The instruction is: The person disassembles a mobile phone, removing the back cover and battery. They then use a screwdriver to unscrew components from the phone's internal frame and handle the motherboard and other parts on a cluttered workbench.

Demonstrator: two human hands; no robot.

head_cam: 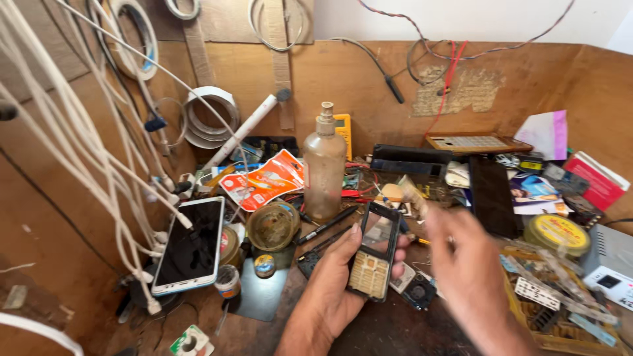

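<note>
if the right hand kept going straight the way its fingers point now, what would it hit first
Probably the keypad phone held upright in the left hand. The right hand is motion-blurred, its fingers pointing up-left just past the phone's top edge. Depth is unclear, so it might pass above toward the clear bottle.

- Brown wooden panels [527,86] are enclosing the bench at the back and on both sides.
- A white wall [461,16] is showing above them.
- Even, bright light is falling on the dark, worn benchtop [395,329].
- White cables [79,145] are hanging down the left panel.
</note>
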